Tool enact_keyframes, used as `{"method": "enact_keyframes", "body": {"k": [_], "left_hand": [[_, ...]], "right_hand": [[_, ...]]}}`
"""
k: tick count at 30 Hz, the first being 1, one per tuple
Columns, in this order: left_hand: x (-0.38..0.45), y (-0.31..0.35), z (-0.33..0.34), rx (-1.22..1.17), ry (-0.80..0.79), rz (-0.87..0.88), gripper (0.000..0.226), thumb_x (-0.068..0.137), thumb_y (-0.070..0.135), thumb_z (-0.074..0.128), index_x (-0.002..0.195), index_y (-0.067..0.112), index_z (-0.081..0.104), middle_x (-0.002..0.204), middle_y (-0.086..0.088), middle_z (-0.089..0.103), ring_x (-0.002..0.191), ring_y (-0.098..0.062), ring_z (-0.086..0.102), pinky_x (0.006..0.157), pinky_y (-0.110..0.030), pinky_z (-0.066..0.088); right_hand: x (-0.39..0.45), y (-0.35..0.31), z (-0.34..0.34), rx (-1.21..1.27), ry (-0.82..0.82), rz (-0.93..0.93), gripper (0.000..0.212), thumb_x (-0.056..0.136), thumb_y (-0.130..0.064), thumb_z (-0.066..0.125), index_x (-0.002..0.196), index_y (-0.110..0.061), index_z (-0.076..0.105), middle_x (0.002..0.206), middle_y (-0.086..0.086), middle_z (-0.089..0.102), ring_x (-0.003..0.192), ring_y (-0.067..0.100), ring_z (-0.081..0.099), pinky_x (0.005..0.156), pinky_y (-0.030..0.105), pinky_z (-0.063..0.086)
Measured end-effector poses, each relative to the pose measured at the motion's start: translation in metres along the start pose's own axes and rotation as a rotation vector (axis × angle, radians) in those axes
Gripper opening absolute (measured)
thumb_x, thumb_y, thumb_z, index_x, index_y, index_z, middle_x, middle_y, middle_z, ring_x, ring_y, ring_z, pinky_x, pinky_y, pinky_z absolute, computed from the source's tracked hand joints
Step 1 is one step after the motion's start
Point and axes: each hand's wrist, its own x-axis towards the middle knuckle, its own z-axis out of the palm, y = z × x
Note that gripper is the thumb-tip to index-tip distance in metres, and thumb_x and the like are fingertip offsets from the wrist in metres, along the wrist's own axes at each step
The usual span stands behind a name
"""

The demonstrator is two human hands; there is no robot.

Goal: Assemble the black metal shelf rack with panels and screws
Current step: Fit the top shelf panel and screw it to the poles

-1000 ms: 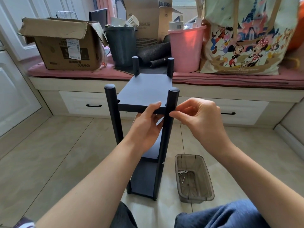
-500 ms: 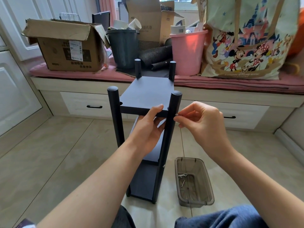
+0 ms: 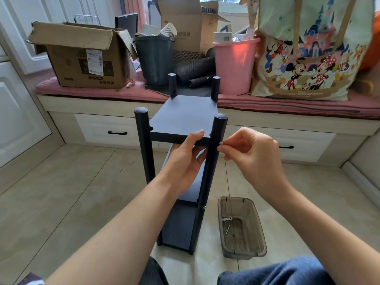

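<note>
Item: black shelf rack (image 3: pixel 181 161), standing upright on the tiled floor at centre frame, four round posts, top panel (image 3: pixel 185 118) seated between them, lower panels below.

Left hand (image 3: pixel 185 159): fingers curled round the near edge of the top panel, thumb on top, holding it level against the near right post (image 3: pixel 213 161).

Right hand (image 3: pixel 250 153): thumb and forefinger pinched together on a small screw (image 3: pixel 220 143), its tip at the outer side of that post, level with the panel.

Spare screws (image 3: pixel 227 220): in the clear tray (image 3: pixel 257 229) on the floor, lower right of frame.

Risks, as judged: screw started crooked and cross-threading if the post hole and panel hole are misaligned; panel sagging if the left grip eases; screw slipping from the pinch and dropping to the floor; rack tipping under sideways push.

Change from the earlier frames: the right hand has drawn back from gripping the post to a fine pinch at its side, the screw head now visible; the left hand's hold is unchanged.
</note>
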Motion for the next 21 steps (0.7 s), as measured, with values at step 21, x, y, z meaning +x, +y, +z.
{"method": "enact_keyframes", "body": {"k": [21], "left_hand": [[0.0025,-0.0017,-0.0014,-0.011,0.036,0.003,0.007,0.093,0.012,0.063,0.095,0.006,0.062,0.097,-0.013,0.066,0.092,-0.021,0.069,0.093,-0.032,0.057]], "right_hand": [[0.0065,0.003,0.0029,-0.026,0.012,-0.038,0.013,0.078,-0.011,0.082,0.076,-0.013,0.07,0.067,-0.008,0.071,0.061,0.003,0.069,0.066,0.02,0.055]]}}
